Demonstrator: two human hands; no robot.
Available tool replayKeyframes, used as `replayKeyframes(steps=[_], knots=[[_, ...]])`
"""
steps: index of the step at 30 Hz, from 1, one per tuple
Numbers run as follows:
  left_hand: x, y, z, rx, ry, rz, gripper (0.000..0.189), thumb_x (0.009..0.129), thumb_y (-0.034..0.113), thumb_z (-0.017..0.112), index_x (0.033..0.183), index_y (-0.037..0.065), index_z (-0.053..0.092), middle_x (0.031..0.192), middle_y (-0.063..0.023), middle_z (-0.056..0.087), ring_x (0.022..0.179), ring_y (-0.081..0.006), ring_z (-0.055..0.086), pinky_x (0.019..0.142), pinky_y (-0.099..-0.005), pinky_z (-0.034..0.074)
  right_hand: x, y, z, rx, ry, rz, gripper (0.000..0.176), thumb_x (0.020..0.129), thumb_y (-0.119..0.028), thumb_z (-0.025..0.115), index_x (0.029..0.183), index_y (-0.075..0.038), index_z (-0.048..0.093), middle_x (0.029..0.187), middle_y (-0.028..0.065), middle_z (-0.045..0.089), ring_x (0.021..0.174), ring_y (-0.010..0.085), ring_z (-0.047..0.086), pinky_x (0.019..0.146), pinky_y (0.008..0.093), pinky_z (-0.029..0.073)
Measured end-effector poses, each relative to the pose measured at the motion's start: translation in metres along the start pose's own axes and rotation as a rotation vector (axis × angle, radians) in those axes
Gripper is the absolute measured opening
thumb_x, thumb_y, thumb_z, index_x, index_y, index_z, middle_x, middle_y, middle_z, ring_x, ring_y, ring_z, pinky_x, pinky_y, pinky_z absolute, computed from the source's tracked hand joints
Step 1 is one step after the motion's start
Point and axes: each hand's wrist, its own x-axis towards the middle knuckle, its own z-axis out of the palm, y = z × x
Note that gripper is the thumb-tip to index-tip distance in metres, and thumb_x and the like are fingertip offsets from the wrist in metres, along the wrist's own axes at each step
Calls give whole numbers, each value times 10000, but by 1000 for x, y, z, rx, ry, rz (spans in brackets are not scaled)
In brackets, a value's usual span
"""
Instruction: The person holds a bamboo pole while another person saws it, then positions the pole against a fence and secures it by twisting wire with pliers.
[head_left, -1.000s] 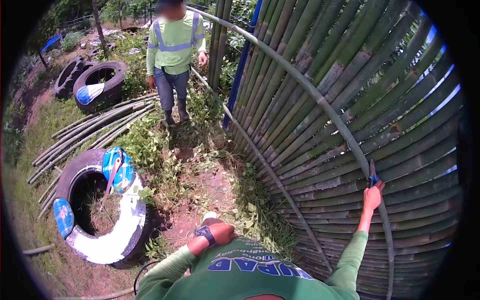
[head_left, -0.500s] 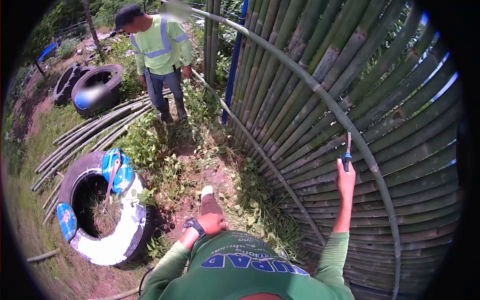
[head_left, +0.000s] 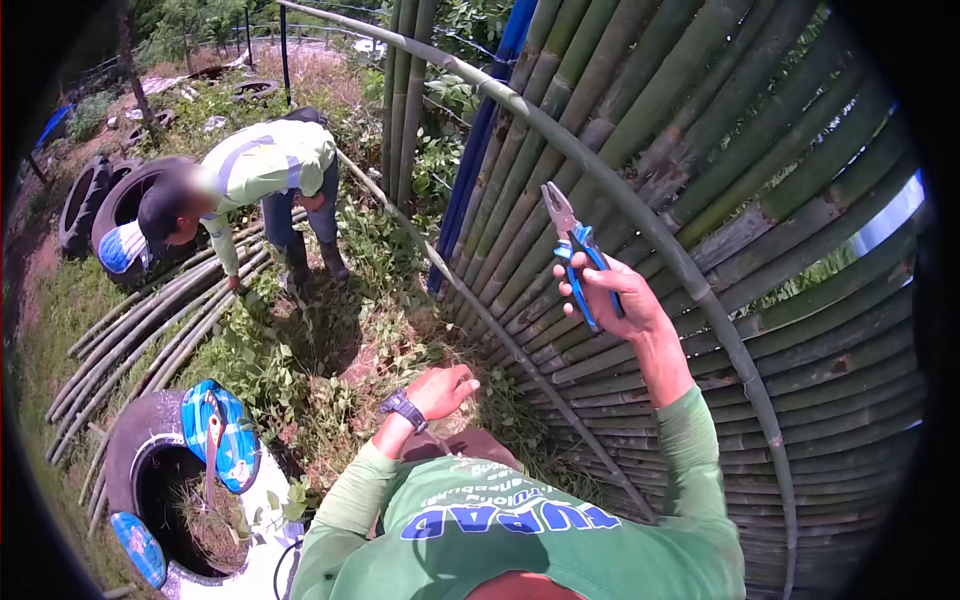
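Sunlit, weedy ground runs back to a stack of old tires (head_left: 125, 200) on the left, while a wall of green bamboo poles (head_left: 800, 418) fills the right, crossed by a curved upper rail (head_left: 690, 275) and a thinner lower rail (head_left: 520, 352). A blue post (head_left: 484, 130) stands at the wall's far end. In front of the wall, the right hand (head_left: 627, 300) is raised with its fingers curled around the blue handles of a pair of pliers (head_left: 573, 240), whose metal nose points up and to the left, apart from the upper rail in this view; the handles are spread. The left hand (head_left: 440, 392), below a dark wristwatch (head_left: 403, 409), is loosely half-curled near the wearer's body, with nothing visible in its grasp. Farther off, a co-worker (head_left: 270, 160) bends over a pile of cut poles (head_left: 160, 318), one hand reaching down to them. At lower left lies a white-painted tire (head_left: 150, 422) with blue checked cloth (head_left: 228, 440) on it.
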Motion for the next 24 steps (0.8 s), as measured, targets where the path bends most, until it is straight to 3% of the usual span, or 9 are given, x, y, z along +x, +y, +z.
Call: replayKeyframes(steps=[2,8,10,11,12,15,18,19,24], knots=[[38,0,-32,-34,62,115,361,968,386,526,1082,53,604,893,-222,670,868,-430,632,758,-500,493,35,-33,4,-202,15,5,271,865,-101,664,1124,-32,624,1169,109,583,949,180,623,823,351,546],[118,2,-108,-44,211,231,275,957,287,554,1051,35,615,901,-207,672,876,-398,644,752,-457,504,134,-128,25,-1071,139,-129,319,860,-214,705,1114,-22,672,881,-18,612,827,73,563,729,228,458],[134,-2,-122,-71,327,278,260,948,263,566,1037,25,620,899,-186,668,875,-381,639,771,-445,502,170,-152,24,-1141,140,-163,321,855,-222,721,1120,-50,667,909,-22,604,805,63,537,736,242,439],[147,-8,-129,-42,369,304,270,941,266,577,1046,21,619,936,-184,664,903,-375,633,794,-438,500,185,-168,31,-1451,190,-170,335,857,-230,711,1130,-44,660,919,1,606,827,81,550,741,269,450],[158,-13,-135,-16,403,332,280,935,269,588,1055,17,618,973,-183,660,931,-369,627,817,-432,497,207,-177,18,-1788,151,-490,299,880,-239,678,1087,-25,647,936,56,608,820,154,574,755,324,460],[203,-18,-167,40,588,436,312,919,262,615,1094,4,597,1071,-181,635,1004,-359,601,871,-425,482,255,-207,28,-2182,181,-611,294,927,-284,629,973,2,578,920,171,592,809,319,573,752,410,461],[264,-12,-206,206,772,569,474,893,270,647,1266,11,509,1239,-213,546,1231,-395,482,1026,-456,413,310,-223,48,-2185,251,-346,359,959,-350,590,977,7,551,842,193,582,779,336,576,724,433,450],[287,-9,-219,219,759,626,520,890,295,648,1301,17,489,1289,-221,507,1283,-400,430,1061,-476,379,328,-226,52,-2244,246,-324,442,966,-430,563,947,10,538,768,210,622,747,396,606,692,468,460],[389,-1,-247,254,812,790,646,892,407,625,1418,93,421,1444,-177,390,1406,-371,286,1126,-577,268,414,-224,69,-2379,298,109,431,986,-421,528,1046,6,524,861,205,587,780,357,584,729,452,448]])
